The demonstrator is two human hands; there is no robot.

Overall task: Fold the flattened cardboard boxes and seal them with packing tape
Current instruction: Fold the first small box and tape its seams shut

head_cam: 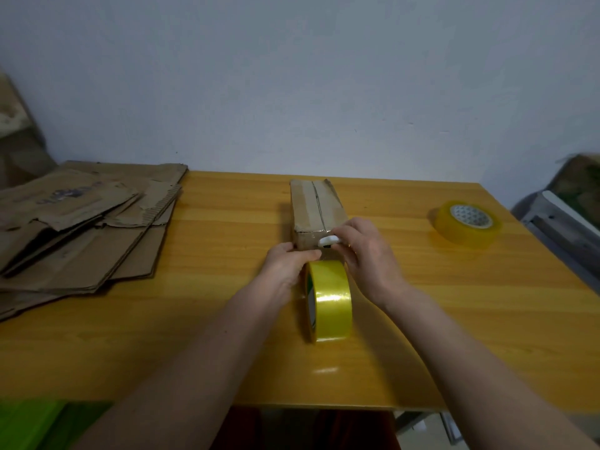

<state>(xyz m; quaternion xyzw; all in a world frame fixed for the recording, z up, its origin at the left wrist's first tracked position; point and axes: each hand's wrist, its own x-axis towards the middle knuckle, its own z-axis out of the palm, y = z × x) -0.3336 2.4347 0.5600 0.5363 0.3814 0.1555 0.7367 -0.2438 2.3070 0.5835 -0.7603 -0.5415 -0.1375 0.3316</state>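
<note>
A folded cardboard box [316, 211] lies on the wooden table [454, 306], near the middle of its far edge, with its long side running away from the person and a strip of tape along the centre seam of its top. At the box's near end both hands meet. The left hand [289, 266] has its fingers curled closed, pinching at the spot where the yellow tape leaves the tape roll [329, 300] and meets the near face of the box. The roll stands on its edge just in front of the box, touching the left hand on its upper side. The right hand [365, 251] is closed around a small white cutter [328, 241], whose tip lies against the upper near edge of the box; whether the tool is a knife or a pen-like cutter cannot be told. Toward the far right corner of the table a second tape roll [467, 222] lies flat, well apart from the box. At the left edge a stack of flattened cardboard boxes [84, 228] overhangs the table, worn and torn at the borders. Behind the table rises a plain pale wall [292, 82].
</note>
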